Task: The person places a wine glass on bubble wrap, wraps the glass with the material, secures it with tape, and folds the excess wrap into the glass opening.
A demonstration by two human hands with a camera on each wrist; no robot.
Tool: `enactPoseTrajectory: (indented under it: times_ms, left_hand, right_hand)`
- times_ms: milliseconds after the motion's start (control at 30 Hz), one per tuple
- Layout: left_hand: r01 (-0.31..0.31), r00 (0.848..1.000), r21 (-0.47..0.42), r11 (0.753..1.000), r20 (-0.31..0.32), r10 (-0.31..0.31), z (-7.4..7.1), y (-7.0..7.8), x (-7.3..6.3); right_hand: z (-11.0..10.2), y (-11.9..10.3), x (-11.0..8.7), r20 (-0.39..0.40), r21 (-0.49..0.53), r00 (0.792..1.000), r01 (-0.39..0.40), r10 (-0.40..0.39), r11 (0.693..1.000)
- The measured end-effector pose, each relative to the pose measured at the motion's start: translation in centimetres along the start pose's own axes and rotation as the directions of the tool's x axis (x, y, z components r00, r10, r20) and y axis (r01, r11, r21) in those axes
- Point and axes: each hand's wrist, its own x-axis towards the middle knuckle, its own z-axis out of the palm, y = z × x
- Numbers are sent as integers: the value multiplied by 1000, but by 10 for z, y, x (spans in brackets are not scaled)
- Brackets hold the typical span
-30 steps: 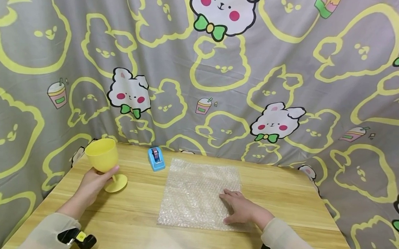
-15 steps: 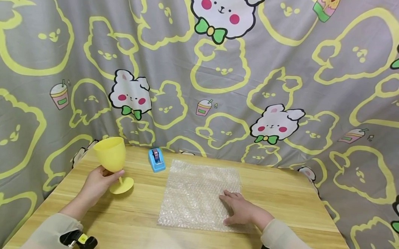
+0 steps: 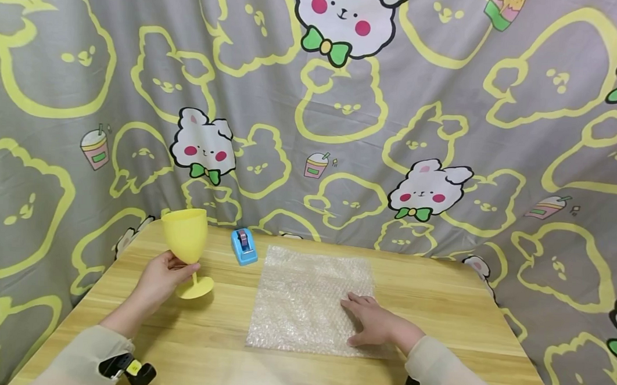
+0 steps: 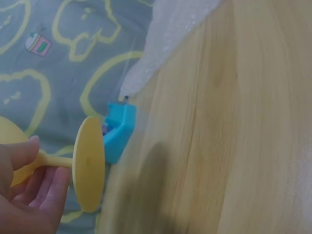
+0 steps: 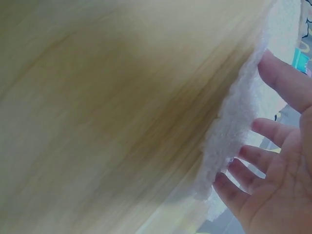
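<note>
At the left of the head view, my left hand [image 3: 160, 278] grips a yellow plastic goblet [image 3: 186, 232] by its stem, just under the bowl. The left wrist view shows the thumb and fingers around the stem, with the round foot [image 4: 89, 165] sticking out beyond them above the table. A square sheet of bubble wrap [image 3: 308, 303] lies flat in the middle. My right hand [image 3: 377, 324] rests on its right part with fingers spread. Seen from the right wrist, the fingertips touch the sheet [image 5: 229, 131] near its edge.
A blue tape dispenser [image 3: 244, 247] stands at the back of the wooden table [image 3: 439, 298], between the goblet and the bubble wrap. Behind the table hangs a grey curtain [image 3: 341, 159] with cartoon prints.
My left hand has carried the goblet to the right, toward the tape dispenser, and the goblet has turned more upright. The right hand stays in place on the bubble wrap.
</note>
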Motion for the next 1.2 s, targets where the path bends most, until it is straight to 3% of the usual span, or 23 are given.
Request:
enactPoseTrajectory:
  times_ms: [733,1200]
  left_hand:
    - [46,997,51,998,60,-48,43,20,0]
    - [120,979,-60,991,173,-108,70,25,0]
  right_hand:
    - [-1,-3,1,15,18,1000,-15,15,1000]
    - [0,-1,3,26,14,999,-38,38,999]
